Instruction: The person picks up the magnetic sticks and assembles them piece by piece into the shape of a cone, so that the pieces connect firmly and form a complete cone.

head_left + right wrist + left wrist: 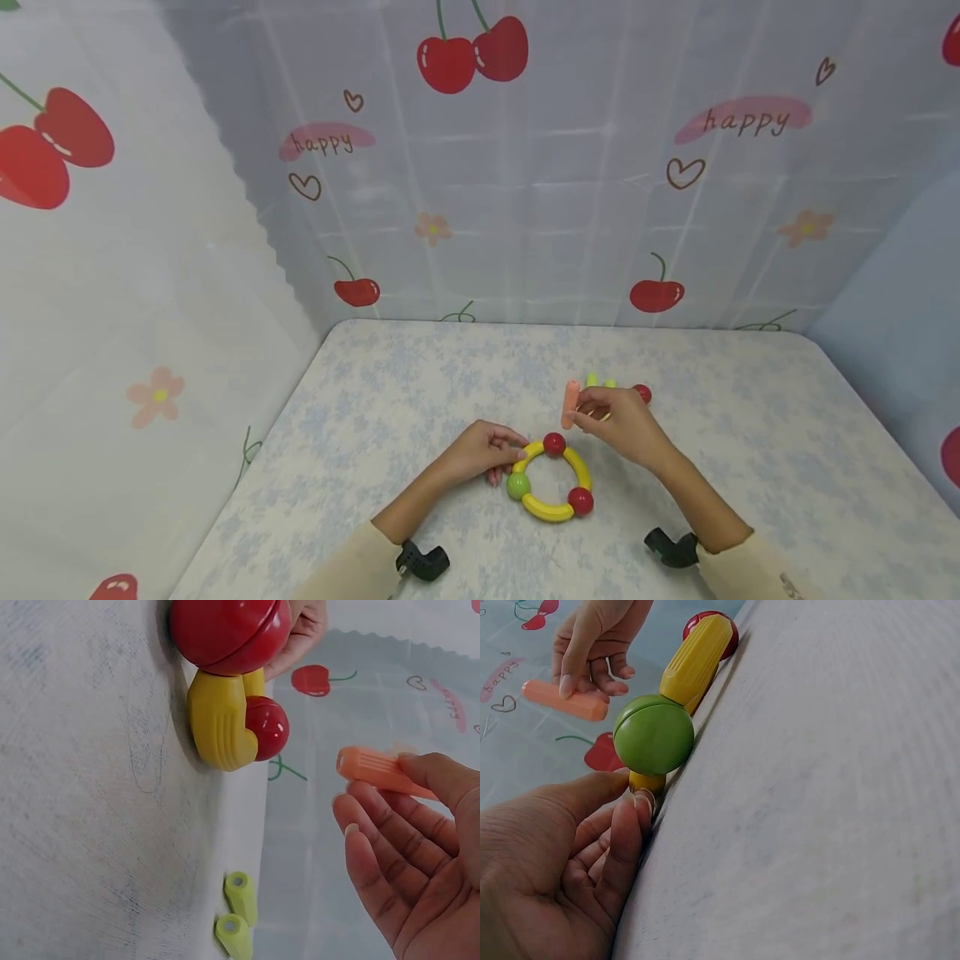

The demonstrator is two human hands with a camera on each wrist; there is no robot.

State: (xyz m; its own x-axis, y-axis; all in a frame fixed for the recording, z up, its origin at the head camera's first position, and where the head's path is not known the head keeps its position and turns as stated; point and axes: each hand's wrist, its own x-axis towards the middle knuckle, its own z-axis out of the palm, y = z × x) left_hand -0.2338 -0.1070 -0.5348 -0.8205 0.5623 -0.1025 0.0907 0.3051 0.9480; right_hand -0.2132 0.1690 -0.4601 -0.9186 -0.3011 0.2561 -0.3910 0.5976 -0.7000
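Orange rod (571,404) near seemingly unbroken ring (547,509)

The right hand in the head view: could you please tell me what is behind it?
Behind the right hand, the tips of two light green pieces and part of a red ball show. The hand covers the rest, so whether they touch cannot be seen.

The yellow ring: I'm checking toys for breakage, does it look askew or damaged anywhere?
Nothing stands out. The yellow ring looks closed, its two red balls and green ball seated between curved pieces; the line round the green ball seems a seam, not a crack. The left hand hides a little.
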